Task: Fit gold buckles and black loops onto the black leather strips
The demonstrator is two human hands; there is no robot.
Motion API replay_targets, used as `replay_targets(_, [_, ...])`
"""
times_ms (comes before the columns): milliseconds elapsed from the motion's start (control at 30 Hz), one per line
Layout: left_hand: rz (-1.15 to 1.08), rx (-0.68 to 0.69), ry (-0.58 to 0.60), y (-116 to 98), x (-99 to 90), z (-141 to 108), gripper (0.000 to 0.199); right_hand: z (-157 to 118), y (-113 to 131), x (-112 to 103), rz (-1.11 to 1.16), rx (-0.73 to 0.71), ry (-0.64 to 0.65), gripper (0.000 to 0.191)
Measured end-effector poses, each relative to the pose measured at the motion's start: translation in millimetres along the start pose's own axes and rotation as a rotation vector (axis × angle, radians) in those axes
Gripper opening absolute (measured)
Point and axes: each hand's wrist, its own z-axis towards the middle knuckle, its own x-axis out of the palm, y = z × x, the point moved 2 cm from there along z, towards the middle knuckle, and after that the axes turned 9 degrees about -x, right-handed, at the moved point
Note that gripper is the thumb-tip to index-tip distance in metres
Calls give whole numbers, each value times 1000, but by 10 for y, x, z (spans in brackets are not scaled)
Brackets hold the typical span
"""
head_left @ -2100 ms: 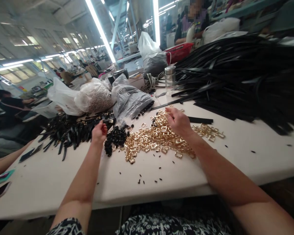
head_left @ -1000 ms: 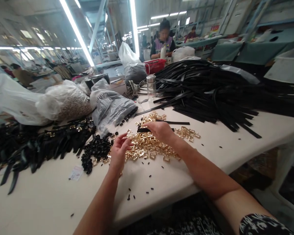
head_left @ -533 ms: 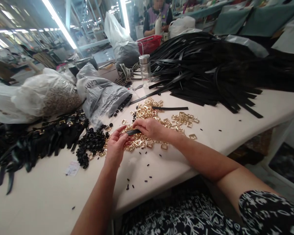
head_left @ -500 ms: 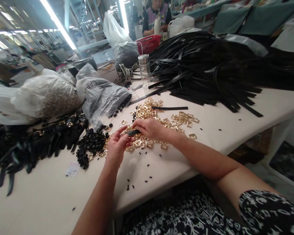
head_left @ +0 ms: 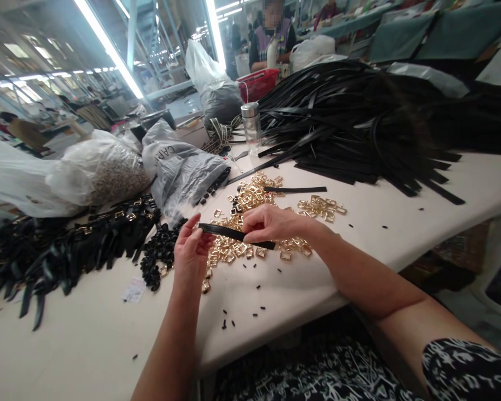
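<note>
Bare tabletop (head_left: 338,250) lies between the right forearm and, apparently, its edge.

Two hands (head_left: 190,245) (head_left: 273,223), one held strap (head_left: 223,230), one bottle (head_left: 252,132), one red basket (head_left: 262,84).

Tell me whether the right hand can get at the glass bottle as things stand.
Probably yes: only low buckles and flat straps seem to lie between the right hand and the bottle. Its fingers are on the held strap, though, so they may need freeing first.
</note>
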Motion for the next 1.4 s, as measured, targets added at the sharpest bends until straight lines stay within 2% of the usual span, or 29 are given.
replay_targets(33, [-2,-22,-7,14,8,-2,44,12,2,36,14,16,-35,12])
replay_targets(167, [2,-124,-26,104,42,-3,50,74,-15,214,-52,88,-279,31])
replay_targets(233, [3,-152,-24,142,54,-8,52,96,-17,284,-142,81,-376,29])
replay_targets(367, [14,-159,10,191,64,-21,53,107,-13,332,-180,22,-476,22])
replay_targets(500, [37,-147,55,223,75,-29,54,103,-30,327,-205,21,-489,19])
replay_targets(700, [30,-123,101,249,87,-33,54,106,-66,340,-271,5,-425,13])
replay_targets(833, [97,-122,142,261,63,-35,49,98,-62,332,-319,-47,-375,16])
replay_targets(933, [303,1,143,235,47,-46,34,87,-58,325,-375,-83,-363,16])
replay_targets(1033, [502,232,144,185,60,-59,18,87,-53,327,-423,-107,-335,17])
replay_targets(1133, [616,413,129,145,81,-69,10,96,-52,341,-441,-98,-306,17])
replay_targets(1300, [761,552,65,74,110,-117,7,112,-60,365,-408,-60,-297,17])
replay_targets(1400, [720,580,15,15,104,-172,7,109,-82,308,-393,-9,-314,17])
